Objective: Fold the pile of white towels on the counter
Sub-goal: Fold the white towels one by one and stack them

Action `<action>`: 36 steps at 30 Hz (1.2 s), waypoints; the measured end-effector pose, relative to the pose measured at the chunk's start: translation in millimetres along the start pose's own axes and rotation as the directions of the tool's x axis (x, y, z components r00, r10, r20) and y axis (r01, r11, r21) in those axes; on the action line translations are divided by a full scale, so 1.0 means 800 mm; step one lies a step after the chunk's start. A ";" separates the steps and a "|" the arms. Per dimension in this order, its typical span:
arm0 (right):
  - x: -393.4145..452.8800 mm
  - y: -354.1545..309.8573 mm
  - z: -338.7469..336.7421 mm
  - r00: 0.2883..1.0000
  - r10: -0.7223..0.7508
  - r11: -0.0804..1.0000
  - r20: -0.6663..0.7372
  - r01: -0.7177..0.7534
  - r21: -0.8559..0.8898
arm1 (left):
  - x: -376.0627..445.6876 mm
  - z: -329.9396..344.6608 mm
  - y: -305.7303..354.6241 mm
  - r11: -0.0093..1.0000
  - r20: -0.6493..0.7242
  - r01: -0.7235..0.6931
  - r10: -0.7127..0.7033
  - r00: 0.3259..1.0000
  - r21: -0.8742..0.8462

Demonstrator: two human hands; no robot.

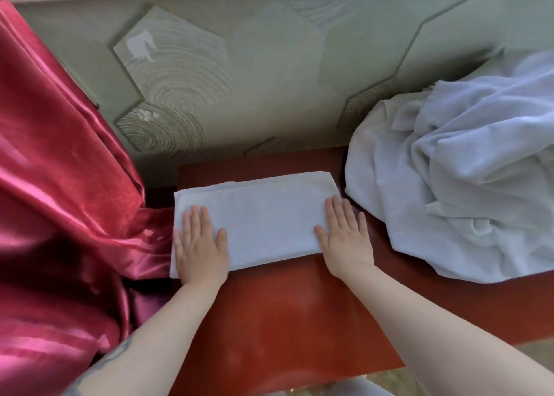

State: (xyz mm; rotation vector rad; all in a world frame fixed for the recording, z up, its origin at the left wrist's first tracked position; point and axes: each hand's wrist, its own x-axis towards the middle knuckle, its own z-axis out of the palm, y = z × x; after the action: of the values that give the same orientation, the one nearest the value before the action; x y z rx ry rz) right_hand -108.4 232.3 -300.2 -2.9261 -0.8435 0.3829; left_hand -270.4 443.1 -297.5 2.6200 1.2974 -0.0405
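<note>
A white towel (263, 219), folded into a flat rectangle, lies on the red-brown counter (284, 320) near the wall. My left hand (199, 245) rests flat on the towel's left end, fingers straight. My right hand (344, 233) lies flat on the towel's right end, its outer fingers over the edge onto the counter. A crumpled pile of white towels (467, 180) sits on the counter's right side, just beyond my right hand.
A shiny red curtain (60, 201) hangs at the left and bunches against the counter's left edge, touching the folded towel's corner. A grey-green wall with hexagon patterns (239, 72) stands behind the counter. The counter's front edge runs below my forearms.
</note>
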 end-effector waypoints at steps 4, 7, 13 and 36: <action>-0.019 -0.022 -0.009 0.999 0.001 1.000 -0.040 0.000 0.028 | -0.059 0.010 0.036 0.995 0.055 -0.097 0.098 0.994 -0.017; -0.033 -0.034 -0.025 0.995 -0.097 0.992 -0.038 0.099 0.074 | -0.083 0.013 0.084 0.982 0.120 -0.175 0.182 0.976 -0.070; -0.069 0.053 -0.090 0.987 -0.098 0.986 -0.130 0.114 0.120 | -0.095 -0.028 0.220 0.893 0.021 -0.388 0.403 0.915 -0.227; -0.120 0.395 -0.243 0.929 0.047 0.862 -0.367 0.148 0.485 | -0.157 -0.091 0.583 0.560 -0.363 -0.335 0.064 0.929 -0.758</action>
State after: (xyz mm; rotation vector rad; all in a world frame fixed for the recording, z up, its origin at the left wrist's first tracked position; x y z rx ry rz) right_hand 25.3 -86.3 -134.6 -2.3676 -0.6410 0.0294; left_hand 15.9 85.9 -126.9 1.9375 0.7572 0.8303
